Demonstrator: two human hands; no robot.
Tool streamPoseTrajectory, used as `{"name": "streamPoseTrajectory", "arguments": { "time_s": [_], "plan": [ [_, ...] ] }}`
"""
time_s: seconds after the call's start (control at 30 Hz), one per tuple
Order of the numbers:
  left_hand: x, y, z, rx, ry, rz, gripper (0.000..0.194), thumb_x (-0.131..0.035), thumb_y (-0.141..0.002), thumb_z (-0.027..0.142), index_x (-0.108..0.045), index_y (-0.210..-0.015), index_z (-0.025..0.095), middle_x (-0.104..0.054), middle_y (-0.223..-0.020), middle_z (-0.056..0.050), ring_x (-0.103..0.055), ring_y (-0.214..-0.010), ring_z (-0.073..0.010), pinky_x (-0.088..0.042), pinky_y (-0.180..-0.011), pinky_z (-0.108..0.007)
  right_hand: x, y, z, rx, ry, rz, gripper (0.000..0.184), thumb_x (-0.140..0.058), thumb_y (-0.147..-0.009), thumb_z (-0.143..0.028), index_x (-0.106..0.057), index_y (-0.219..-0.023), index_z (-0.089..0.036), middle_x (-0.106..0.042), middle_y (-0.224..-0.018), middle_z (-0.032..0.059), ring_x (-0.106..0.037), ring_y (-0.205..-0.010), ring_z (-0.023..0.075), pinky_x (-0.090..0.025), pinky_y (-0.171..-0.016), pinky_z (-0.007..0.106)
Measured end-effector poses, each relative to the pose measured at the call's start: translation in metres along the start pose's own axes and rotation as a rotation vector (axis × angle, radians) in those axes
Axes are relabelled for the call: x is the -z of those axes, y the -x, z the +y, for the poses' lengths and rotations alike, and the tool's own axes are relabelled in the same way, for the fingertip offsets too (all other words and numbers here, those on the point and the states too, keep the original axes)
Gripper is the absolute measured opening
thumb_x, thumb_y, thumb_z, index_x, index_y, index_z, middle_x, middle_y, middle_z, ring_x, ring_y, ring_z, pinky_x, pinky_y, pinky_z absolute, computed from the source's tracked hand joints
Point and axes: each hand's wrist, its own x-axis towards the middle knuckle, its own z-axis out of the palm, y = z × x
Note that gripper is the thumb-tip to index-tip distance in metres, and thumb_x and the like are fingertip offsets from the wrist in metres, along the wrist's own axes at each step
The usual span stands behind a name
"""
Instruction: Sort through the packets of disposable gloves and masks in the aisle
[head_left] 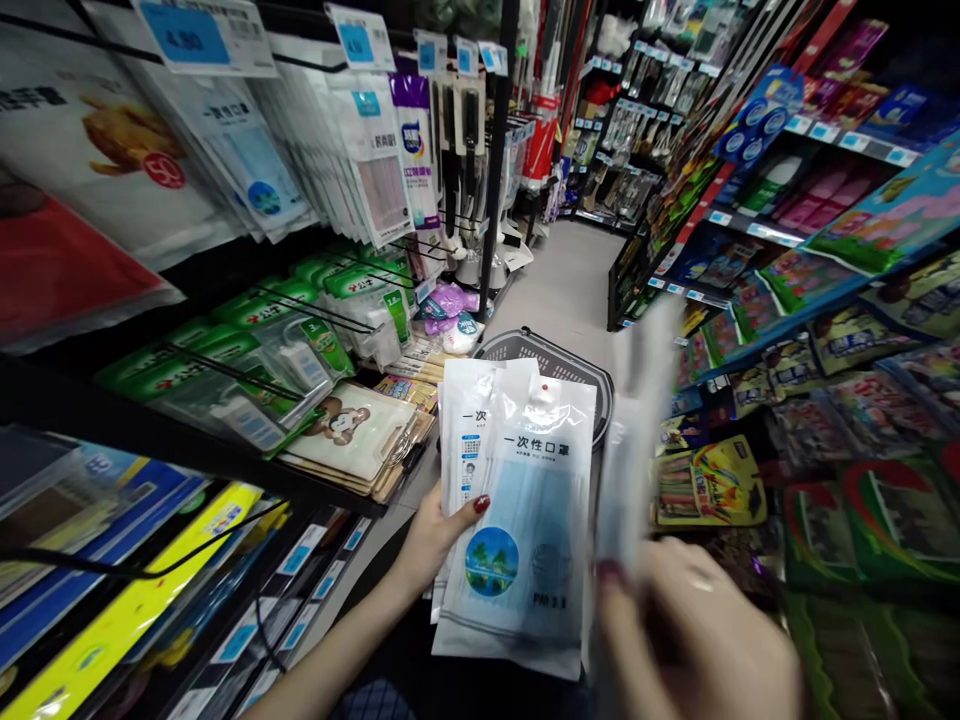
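Note:
My left hand (439,535) is closed around the left edge of a small stack of packs of disposable face masks (536,520), its thumb lying on the front. The top pack is clear and white with blue masks inside and a round landscape picture; at least one more pack shows behind it. Close to the camera, my right hand (697,620) pinches another flat white pack (634,450), turned nearly edge-on and blurred by motion. It stands just to the right of the stack; whether the two touch I cannot tell.
A grey basket (555,345) sits on the aisle floor beyond the packs. On the left, more mask packs (247,150) hang from hooks above green-topped packages (262,310). The right-hand shelves hold snack bags (709,480). Farther back runs the grey floor (577,265).

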Motion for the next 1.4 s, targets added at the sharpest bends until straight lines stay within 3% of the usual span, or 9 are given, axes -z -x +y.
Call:
{"name": "streamPoseTrajectory", "arguments": {
  "time_s": [0.13, 0.27, 0.4, 0.5, 0.73, 0.9, 1.07, 1.23, 1.4],
  "plan": [
    [0.001, -0.001, -0.002, -0.099, -0.14, 0.102, 0.031, -0.07, -0.06, 0.032, -0.065, -0.086, 0.015, -0.069, -0.094, -0.01, -0.061, -0.092, -0.0303, -0.049, -0.081, -0.036, -0.062, -0.008, -0.022, 0.198, 0.264, -0.291, 0.013, -0.05, -0.074, -0.019, -0.056, -0.062, -0.02, -0.058, -0.056, 0.0068, -0.053, -0.057, 0.0218, -0.036, -0.058, 0.034],
    [0.004, -0.001, -0.003, -0.084, -0.131, 0.152, 0.027, -0.069, -0.057, 0.033, -0.067, -0.078, 0.016, -0.071, -0.085, -0.009, -0.062, -0.085, -0.0304, -0.051, -0.075, -0.036, -0.074, -0.013, -0.008, 0.117, -0.023, -0.496, 0.009, -0.052, -0.079, -0.024, -0.058, -0.076, -0.02, -0.063, -0.07, 0.0049, -0.057, -0.067, 0.0197, -0.04, -0.061, 0.03],
    [0.004, 0.0, -0.001, -0.082, -0.078, 0.171, 0.032, -0.068, -0.06, 0.039, -0.069, -0.082, 0.017, -0.071, -0.091, -0.009, -0.062, -0.088, -0.0297, -0.051, -0.077, -0.035, -0.053, -0.023, 0.027, -0.017, -0.093, -0.292, 0.023, -0.059, -0.074, -0.024, -0.056, -0.097, -0.022, -0.059, -0.095, 0.0062, -0.054, -0.09, 0.0228, -0.042, -0.076, 0.034],
    [0.003, 0.0, 0.001, -0.091, -0.083, 0.133, 0.033, -0.069, -0.061, 0.041, -0.069, -0.084, 0.017, -0.07, -0.093, -0.009, -0.062, -0.09, -0.0299, -0.051, -0.078, -0.034, -0.048, -0.026, 0.046, -0.184, -0.014, -0.276, 0.041, -0.067, -0.066, -0.039, -0.053, -0.101, -0.021, -0.058, -0.096, 0.0071, -0.055, -0.083, 0.0245, -0.042, -0.068, 0.034],
    [0.004, -0.004, -0.001, -0.062, -0.063, 0.122, 0.037, -0.069, -0.062, 0.034, -0.066, -0.093, 0.015, -0.069, -0.096, -0.009, -0.062, -0.092, -0.0303, -0.05, -0.08, -0.037, -0.06, -0.022, 0.054, -0.359, -0.174, -0.378, 0.033, -0.063, -0.067, -0.045, -0.043, -0.057, -0.021, -0.046, -0.052, -0.0051, -0.041, -0.051, 0.012, -0.026, -0.046, 0.023],
    [0.006, -0.005, -0.004, -0.054, -0.05, 0.103, 0.04, -0.069, -0.062, 0.029, -0.063, -0.1, 0.014, -0.068, -0.102, -0.009, -0.06, -0.096, -0.0303, -0.048, -0.084, -0.038, -0.065, -0.019, 0.056, -0.403, -0.336, -0.321, 0.031, -0.062, -0.068, -0.041, -0.044, -0.056, -0.019, -0.044, -0.051, -0.006, -0.037, -0.051, 0.0097, -0.026, -0.045, 0.021],
    [0.01, -0.005, -0.008, -0.012, 0.028, 0.047, 0.044, -0.073, -0.061, 0.03, -0.061, -0.1, 0.013, -0.068, -0.101, -0.01, -0.061, -0.096, -0.0287, -0.049, -0.081, -0.034, -0.058, -0.016, 0.057, -0.473, -0.639, -0.315, 0.024, -0.064, -0.069, -0.039, -0.058, -0.071, -0.016, -0.062, -0.066, 0.001, -0.054, -0.064, 0.0165, -0.04, -0.053, 0.023],
    [0.025, -0.01, -0.017, 0.085, 0.187, 0.102, 0.047, -0.074, -0.06, 0.029, -0.058, -0.101, 0.014, -0.07, -0.092, -0.007, -0.065, -0.083, -0.0231, -0.05, -0.072, -0.027, -0.035, -0.013, 0.083, -0.737, -0.972, 0.052, 0.037, -0.07, -0.063, -0.037, -0.061, -0.093, -0.017, -0.069, -0.078, 0.0054, -0.063, -0.064, 0.021, -0.049, -0.057, 0.03],
    [0.049, -0.024, -0.026, 0.173, 0.335, 0.172, 0.048, -0.079, -0.048, 0.026, -0.06, -0.091, 0.017, -0.07, -0.073, 0.0, -0.065, -0.064, -0.0176, -0.051, -0.058, -0.022, -0.021, -0.01, 0.13, -0.728, -0.823, 0.541, 0.047, -0.069, -0.062, -0.034, -0.059, -0.106, -0.019, -0.068, -0.088, 0.0048, -0.062, -0.067, 0.0195, -0.049, -0.061, 0.031]
  ]
}}
